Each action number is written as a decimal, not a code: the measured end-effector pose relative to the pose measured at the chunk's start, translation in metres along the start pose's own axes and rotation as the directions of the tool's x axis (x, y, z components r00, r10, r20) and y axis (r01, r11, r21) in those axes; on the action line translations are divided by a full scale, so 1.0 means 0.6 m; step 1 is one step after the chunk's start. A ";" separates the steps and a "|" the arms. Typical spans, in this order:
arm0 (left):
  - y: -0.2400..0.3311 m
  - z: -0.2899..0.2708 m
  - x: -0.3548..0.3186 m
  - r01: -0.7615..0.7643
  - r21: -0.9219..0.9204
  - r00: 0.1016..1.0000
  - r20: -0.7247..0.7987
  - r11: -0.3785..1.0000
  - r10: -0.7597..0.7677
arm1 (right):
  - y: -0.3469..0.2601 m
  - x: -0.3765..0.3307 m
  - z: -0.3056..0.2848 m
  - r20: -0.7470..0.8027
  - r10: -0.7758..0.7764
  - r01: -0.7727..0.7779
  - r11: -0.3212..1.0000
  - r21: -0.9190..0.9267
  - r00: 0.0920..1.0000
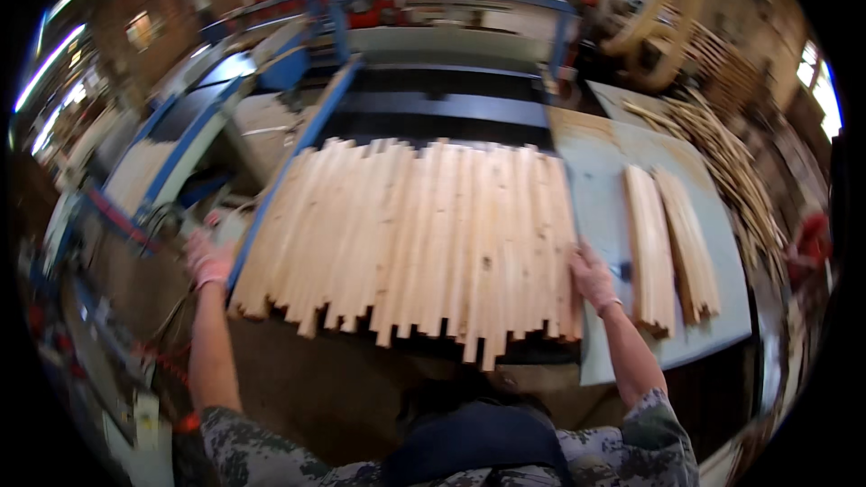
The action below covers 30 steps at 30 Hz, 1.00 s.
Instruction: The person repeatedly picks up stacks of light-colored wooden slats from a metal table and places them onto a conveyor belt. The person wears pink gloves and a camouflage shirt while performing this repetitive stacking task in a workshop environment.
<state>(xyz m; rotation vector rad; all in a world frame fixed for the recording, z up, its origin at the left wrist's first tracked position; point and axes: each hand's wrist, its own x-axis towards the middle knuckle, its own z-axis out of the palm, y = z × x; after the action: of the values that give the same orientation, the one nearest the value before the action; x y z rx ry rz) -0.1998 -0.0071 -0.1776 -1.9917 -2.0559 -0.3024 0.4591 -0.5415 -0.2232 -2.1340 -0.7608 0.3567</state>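
Across the head view, a wide bed of pale wooden slats (410,234) lies side by side on a blue-framed machine table (311,122). Each gloved hand flanks it — the left hand (207,260) spread open against the left edge, the right hand (591,278) flat on the right edge — apparently squeezing the boards together. Two separate slat bundles (672,248) rest on the grey side table (600,207), well apart

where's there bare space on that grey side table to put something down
Free patches on the grey table: the strip between the wide bed of slats and the two small stacks, and the far end beyond the stacks, short of the loose strips. The right hand sits at the strip's near end. The bed itself is fully covered; the left hand is at its left edge.
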 end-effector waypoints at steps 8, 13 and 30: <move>0.067 -0.002 0.032 0.061 0.023 0.983 0.171 0.998 -0.065 | 0.123 0.017 0.023 -0.097 0.043 -0.005 0.934 0.358 0.994; 0.092 -0.051 0.012 0.038 -0.053 0.964 0.266 0.998 -0.022 | 0.111 0.009 0.025 -0.104 0.063 -0.011 0.899 0.438 0.993; 0.411 -0.132 -0.457 0.279 -0.918 0.771 0.038 -0.282 0.636 | 0.101 -0.017 0.015 -0.019 0.024 -0.014 0.900 0.435 1.000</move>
<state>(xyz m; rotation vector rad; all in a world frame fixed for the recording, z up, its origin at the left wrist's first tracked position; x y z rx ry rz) 0.0568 -0.2824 -0.2012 -3.7188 -1.2751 -2.3411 0.4710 -0.5717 -0.2764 -1.7193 -0.5814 0.4642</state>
